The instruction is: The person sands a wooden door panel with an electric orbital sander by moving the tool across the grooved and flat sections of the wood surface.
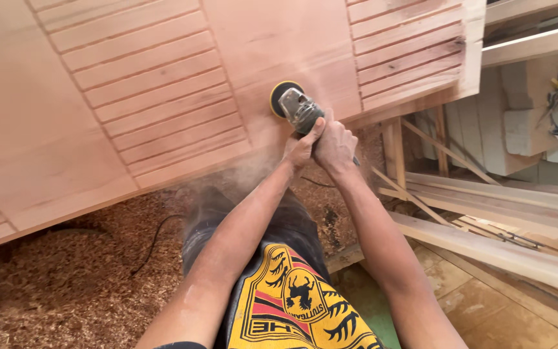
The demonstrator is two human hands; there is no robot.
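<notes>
Your two hands, the left hand (300, 150) and the right hand (334, 146), wrap the rear of the sander (297, 106), so its grip is hidden from you. The wooden panel (163, 97) runs off the top and left edges. Drifting dust blurs its near edge and your lap. The black cable (153, 242) vanishes under the shavings (66, 284). The clutter at the upper right is too small to identify.
</notes>
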